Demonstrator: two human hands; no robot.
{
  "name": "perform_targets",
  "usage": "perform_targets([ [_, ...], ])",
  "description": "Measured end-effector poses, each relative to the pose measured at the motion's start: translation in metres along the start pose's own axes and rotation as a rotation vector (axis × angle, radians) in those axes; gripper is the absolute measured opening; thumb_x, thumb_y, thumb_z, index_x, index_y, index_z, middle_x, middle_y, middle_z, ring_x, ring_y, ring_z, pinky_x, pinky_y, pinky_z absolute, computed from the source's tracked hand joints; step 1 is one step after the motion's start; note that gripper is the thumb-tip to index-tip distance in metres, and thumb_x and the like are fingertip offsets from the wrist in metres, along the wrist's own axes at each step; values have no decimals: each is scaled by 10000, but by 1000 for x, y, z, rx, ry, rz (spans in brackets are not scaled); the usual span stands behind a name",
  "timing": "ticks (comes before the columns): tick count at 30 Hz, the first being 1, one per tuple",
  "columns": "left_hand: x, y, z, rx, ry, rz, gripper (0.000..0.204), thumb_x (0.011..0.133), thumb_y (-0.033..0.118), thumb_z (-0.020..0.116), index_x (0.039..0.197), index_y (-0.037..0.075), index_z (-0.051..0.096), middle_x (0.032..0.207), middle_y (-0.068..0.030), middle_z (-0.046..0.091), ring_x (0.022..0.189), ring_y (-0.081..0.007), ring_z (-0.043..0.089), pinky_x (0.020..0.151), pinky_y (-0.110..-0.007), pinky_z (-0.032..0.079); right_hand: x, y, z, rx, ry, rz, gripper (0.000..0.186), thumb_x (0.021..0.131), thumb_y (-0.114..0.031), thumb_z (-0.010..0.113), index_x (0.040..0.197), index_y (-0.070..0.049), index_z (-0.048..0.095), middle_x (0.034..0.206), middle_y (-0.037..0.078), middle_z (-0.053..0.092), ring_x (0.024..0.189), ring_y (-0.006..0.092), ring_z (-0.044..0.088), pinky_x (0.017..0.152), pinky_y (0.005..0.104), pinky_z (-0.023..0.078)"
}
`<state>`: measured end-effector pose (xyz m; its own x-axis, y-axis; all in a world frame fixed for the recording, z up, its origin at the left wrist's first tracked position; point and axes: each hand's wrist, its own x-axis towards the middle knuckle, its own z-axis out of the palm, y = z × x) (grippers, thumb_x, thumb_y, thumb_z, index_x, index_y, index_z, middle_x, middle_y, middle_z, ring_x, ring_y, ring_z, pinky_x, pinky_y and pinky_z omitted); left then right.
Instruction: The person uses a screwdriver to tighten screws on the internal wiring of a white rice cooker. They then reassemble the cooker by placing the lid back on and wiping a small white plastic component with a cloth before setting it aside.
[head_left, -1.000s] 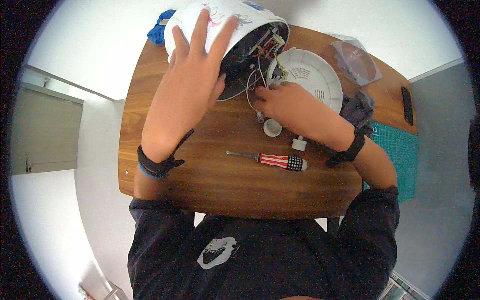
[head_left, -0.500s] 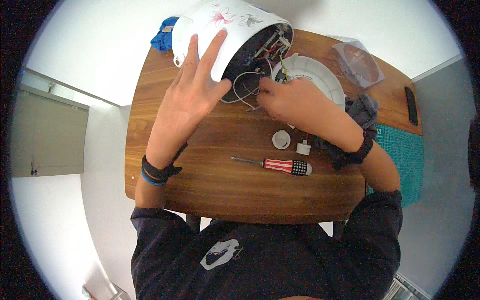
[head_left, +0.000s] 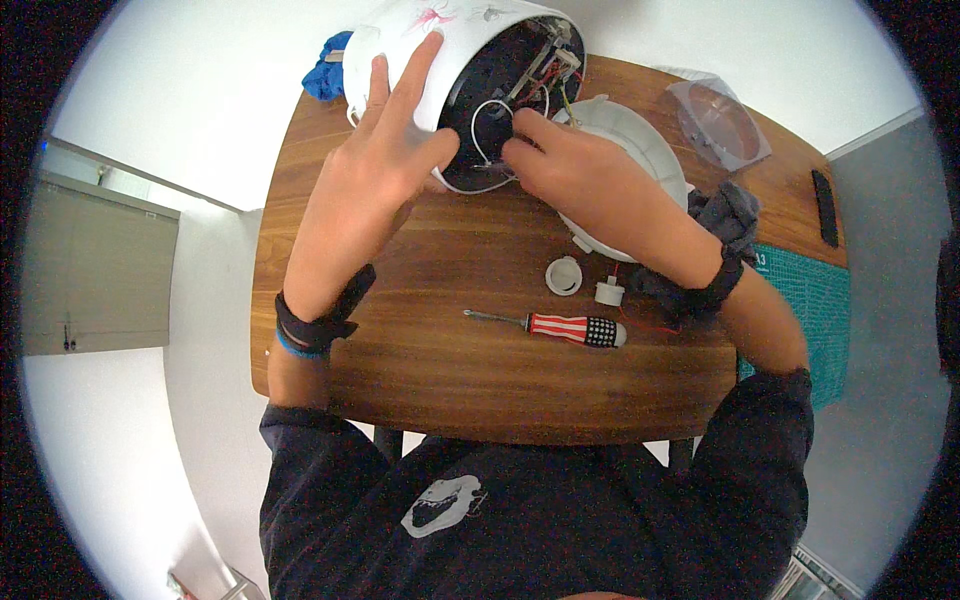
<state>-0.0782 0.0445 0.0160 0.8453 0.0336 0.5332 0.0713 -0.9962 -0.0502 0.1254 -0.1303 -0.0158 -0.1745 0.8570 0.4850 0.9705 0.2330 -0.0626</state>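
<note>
A white, flower-printed appliance housing [head_left: 408, 42] lies on its side at the table's far edge, its round open end toward the right. Wiring and metal parts [head_left: 548, 72] show inside the dark opening. My left hand [head_left: 385, 165] rests on the housing with fingers spread, the thumb at the rim. At the opening, my right hand [head_left: 575, 165] has its fingers pinched together on a looping white wire [head_left: 474, 135]; the fingertips are partly hidden. A round white plastic base cover [head_left: 650, 145] sits beneath and behind my right hand.
Toward me lie a screwdriver [head_left: 570, 329], a white plastic ring [head_left: 563, 277] and a small white part with red wires [head_left: 609, 291]. A dark cloth [head_left: 728, 215], green cutting mat [head_left: 805, 310], clear plastic piece [head_left: 722, 125] and black bar [head_left: 824, 208] are at right; a blue cloth [head_left: 325, 75] is far left.
The housing has shifted slightly away from me and tipped, showing more of its inside. My right hand has moved up and a little left, into the opening, with the white wire loop.
</note>
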Motion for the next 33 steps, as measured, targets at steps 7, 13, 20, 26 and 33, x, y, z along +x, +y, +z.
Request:
perform_targets([
  [7,16,-6,-7,-167,36,-33,415,714,15,911,972,116,602,1799,-172,310,1428,-586,530,962,-562,635,18,9,3,99,-192,44,112,956,-70,657,1063,-52,683,1130,145,677,967,399,731,806,503,596],
  [13,25,-13,-10,-173,32,-71,450,703,62,950,992,112,609,1773,-238,332,1312,-531,639,923,-527,637,26,11,-2,51,-291,34,281,910,-7,679,1179,-61,741,1222,159,726,1047,405,739,891,497,608],
  [20,35,-23,-20,-200,-11,-104,432,718,91,966,995,91,634,1728,-287,385,1081,-443,762,883,-494,634,16,4,-21,28,-192,-56,485,910,-9,718,1386,-80,668,1453,130,655,1277,395,663,1083,484,557],
  [26,38,-27,-25,-154,-65,-180,430,701,117,978,961,59,640,1722,-265,410,1051,-444,765,857,-482,627,-9,14,-44,84,57,152,481,986,-143,773,1434,-71,611,1529,185,595,1369,434,604,1178,487,498],
  [33,42,-36,-35,-164,-87,-150,421,663,97,985,875,16,630,1715,-253,433,1083,-466,748,897,-501,614,-74,89,-28,218,92,672,787,981,-278,831,1564,64,427,1516,306,559,1413,434,596,1212,481,469],
])
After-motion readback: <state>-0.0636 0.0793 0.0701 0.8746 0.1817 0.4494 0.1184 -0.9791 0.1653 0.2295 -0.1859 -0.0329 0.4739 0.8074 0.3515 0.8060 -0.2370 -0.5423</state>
